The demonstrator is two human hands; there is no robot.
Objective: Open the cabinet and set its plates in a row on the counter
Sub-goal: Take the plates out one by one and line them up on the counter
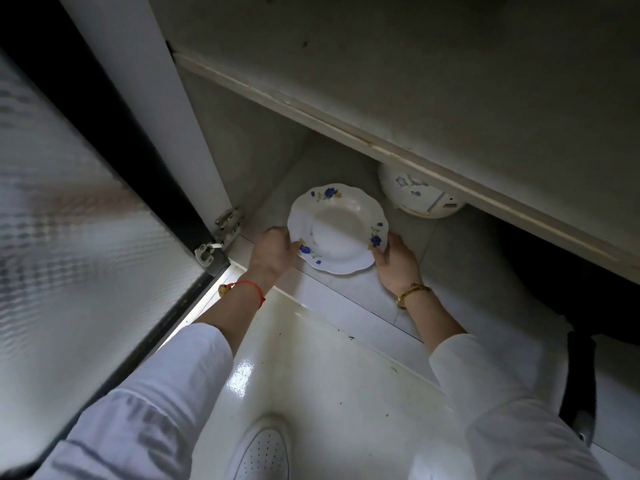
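Note:
A white scalloped plate (337, 227) with blue flowers on its rim is held just above the tiled floor of the low cabinet (349, 289). My left hand (275, 249) grips its left edge and my right hand (394, 261) grips its right edge. The plate tilts slightly towards me. Further back on the right, a white round dish with a blue pattern (417, 195) lies partly hidden under the shelf edge (346, 131).
The cabinet door (76, 209), frosted glass in a dark frame, stands open at the left on metal hinges (221, 233). A dark object (581, 379) fills the cabinet's right side. Below are the glossy floor (311, 358) and my white shoe (263, 452).

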